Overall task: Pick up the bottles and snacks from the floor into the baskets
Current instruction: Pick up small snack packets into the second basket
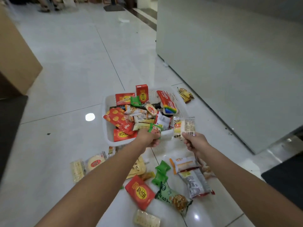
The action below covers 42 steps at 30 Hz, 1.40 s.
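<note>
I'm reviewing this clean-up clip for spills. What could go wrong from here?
1. The basket is already heaped, so the clear cracker pack in the right hand may slide off once dropped.
2. The left hand pinches the small green packet by its edge; it could slip.
3. The yellow packet beyond the basket could be overlooked.

red packet [140, 192]: 盼盼 logo | red carton [142, 93]: same logo

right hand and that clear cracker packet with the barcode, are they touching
Touching. The head view shows the right hand pinching the lower edge of the clear cracker packet in its grip, holding it up over the near corner of the white basket.
</note>
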{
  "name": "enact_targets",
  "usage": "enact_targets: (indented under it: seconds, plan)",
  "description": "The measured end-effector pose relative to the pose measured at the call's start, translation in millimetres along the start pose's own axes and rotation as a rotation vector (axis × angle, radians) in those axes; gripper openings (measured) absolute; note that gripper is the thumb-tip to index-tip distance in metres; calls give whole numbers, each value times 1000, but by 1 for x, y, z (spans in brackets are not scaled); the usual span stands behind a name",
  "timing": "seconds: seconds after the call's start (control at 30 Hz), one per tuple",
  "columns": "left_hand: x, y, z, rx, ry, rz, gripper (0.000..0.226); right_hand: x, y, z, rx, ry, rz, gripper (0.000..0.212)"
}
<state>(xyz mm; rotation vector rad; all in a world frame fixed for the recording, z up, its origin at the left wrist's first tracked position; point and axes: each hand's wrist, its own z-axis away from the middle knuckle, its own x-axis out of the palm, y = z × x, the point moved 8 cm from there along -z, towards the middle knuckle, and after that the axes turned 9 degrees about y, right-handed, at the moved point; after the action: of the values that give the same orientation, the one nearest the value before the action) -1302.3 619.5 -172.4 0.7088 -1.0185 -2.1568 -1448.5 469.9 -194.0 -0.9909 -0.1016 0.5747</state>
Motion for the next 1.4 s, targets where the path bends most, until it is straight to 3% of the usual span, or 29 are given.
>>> enact_targets:
  seconds: [0.1, 0.17, 0.23, 0.37, 0.43, 0.6, 0.67, 0.77, 0.9, 1.07, 1.23, 1.4]
  plan:
    - [0, 39, -18, 30, 51, 56, 25, 17, -34, -13, -35, -45, 28, 16]
    - [-7, 50, -29, 72, 116, -19, 51, 10, -43, -25, -73, 51, 204, 38]
    - [-19, 51, -32, 197, 231, -349, 68, -12, -43, -36, -173, 217, 518, 61]
    - [-33, 22, -17, 536, 408, -897, 69, -42, -6, -44, -244, 259, 727, 57]
    - [-25, -8, -8, 630, 364, -1056, 71, -57, 21, -40, -213, 290, 745, 54]
    - [36, -79, 17, 836, -22, -1431, 70, -99, 83, -10, -198, 519, 683, 37]
    - [61, -92, 19, 896, -125, -1529, 67, -113, 107, 4, -178, 607, 635, 33]
    - [87, -93, 15, 893, -155, -1560, 67, -121, 147, 20, -78, 637, 539, 42]
    - [114, -91, -2, 717, -117, -1435, 65, -107, 195, 21, 112, 509, 346, 65]
    - [142, -109, -13, 647, -127, -1403, 62, -88, 225, 8, 296, 396, 15, 69]
    - [152, -112, -11, 633, -96, -1376, 51, -76, 240, 8, 458, 394, -484, 54]
    - [160, -115, -9, 663, -68, -1436, 52, -62, 237, 14, 472, 334, -675, 43]
